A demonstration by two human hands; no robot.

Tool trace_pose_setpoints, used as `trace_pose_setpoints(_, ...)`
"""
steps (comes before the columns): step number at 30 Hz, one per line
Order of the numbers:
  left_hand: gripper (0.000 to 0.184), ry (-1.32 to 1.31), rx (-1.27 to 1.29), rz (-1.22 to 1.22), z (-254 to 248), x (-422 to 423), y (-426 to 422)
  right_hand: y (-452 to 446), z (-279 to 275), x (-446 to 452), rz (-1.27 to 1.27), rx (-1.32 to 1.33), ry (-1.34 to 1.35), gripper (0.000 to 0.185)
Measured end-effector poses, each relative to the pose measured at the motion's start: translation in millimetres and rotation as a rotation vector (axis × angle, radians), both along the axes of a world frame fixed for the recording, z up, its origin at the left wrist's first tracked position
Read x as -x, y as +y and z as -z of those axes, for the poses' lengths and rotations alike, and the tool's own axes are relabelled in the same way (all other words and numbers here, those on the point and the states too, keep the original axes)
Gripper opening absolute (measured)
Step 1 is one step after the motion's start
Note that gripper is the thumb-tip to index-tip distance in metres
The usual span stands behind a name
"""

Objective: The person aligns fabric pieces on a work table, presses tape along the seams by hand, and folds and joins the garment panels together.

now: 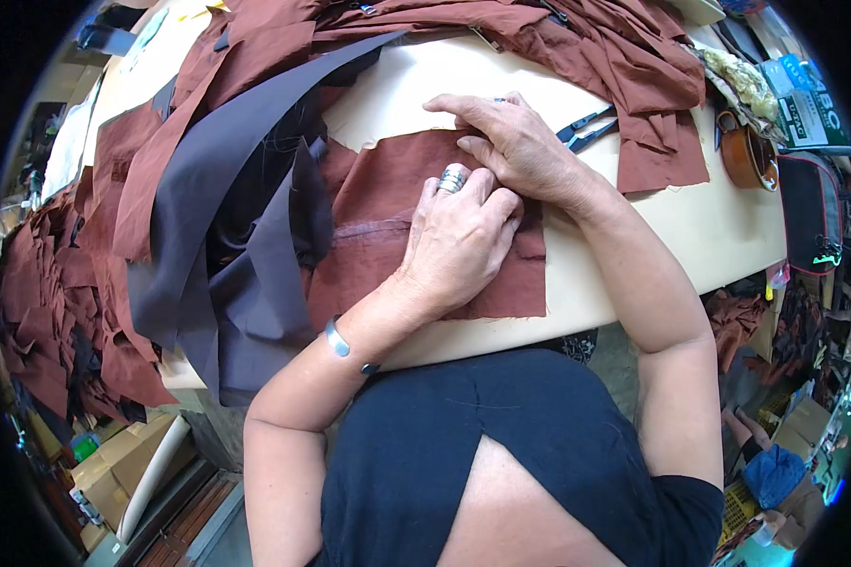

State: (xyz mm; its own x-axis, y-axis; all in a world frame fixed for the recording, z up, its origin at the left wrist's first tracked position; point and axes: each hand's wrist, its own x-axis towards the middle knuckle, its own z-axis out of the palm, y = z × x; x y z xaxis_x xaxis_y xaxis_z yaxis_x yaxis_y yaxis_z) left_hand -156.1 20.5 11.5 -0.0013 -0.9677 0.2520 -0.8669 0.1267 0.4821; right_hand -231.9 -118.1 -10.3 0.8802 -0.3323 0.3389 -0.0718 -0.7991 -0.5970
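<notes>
A rust-brown fabric piece (369,269) lies on the cream tabletop in front of me, with a seam or crease running across it. My left hand (465,231), with a ring and a wrist bracelet, rests on this piece. Its fingers are curled down against the fabric and their tips are hidden. Just beyond it, touching or nearly so, is my right hand (517,142) over the far edge of the piece. Its index finger is stretched out and the thumb is apart from it; the other fingers are partly hidden. Dark grey fabric (246,255) overlaps the left side.
Scissors (588,128) with dark handles lie right of my right hand. More rust-brown fabric (624,66) is heaped along the back, and further pieces (57,293) hang off the left. A brown tape roll (747,156) and a printed package (804,104) are at the right edge.
</notes>
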Motion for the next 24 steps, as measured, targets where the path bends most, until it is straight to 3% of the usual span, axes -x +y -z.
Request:
trace_pose_setpoints(10, 0.006, -0.015, 0.135, 0.099, 8, -2, 2, -1, 2, 0, -0.002, 0.023, -0.042, 0.046)
trace_pose_setpoints(19, 0.027, -0.053, -0.020, 0.138, 4, -2, 4, -1, 2, 1, 0.006, 0.054, -0.051, 0.043)
trace_pose_setpoints(24, 0.034, -0.042, 0.084, 0.110, 3, -14, 23, 0, 3, 0, 0.014, 0.075, -0.064, 0.041)
